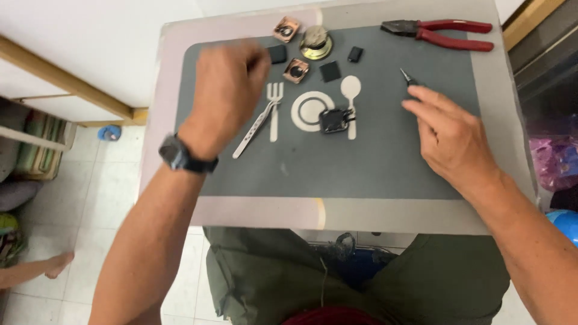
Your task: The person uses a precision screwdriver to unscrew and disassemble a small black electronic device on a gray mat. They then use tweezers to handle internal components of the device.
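Tweezers, one pair, silver, lie slantwise on the grey mat just below and right of my left hand; they rest across the printed fork, untouched. Nearest me, I count two hands over the desk. My left hand, with one dark watch on its wrist, hovers above the mat with fingers curled loosely inward; its grip is blurred, and I cannot tell whether it holds anything. My right hand lies lower, palm down, fingers extended toward the left; its grip closes lightly on one slim dark pointed tool, whose tip juts out beyond the fingertips.

Mid-mat, one small black module with short wires sits on the printed plate, between the printed fork and spoon, apart from both hands.

Farther out I count three small black blocks, one close beside my left knuckles, and two copper-coloured square pieces, each with a dark round centre. One round brass-coloured speaker lies between them. At the far right edge lies one pair of red-handled pliers, jaws pointing left, well apart from everything else.
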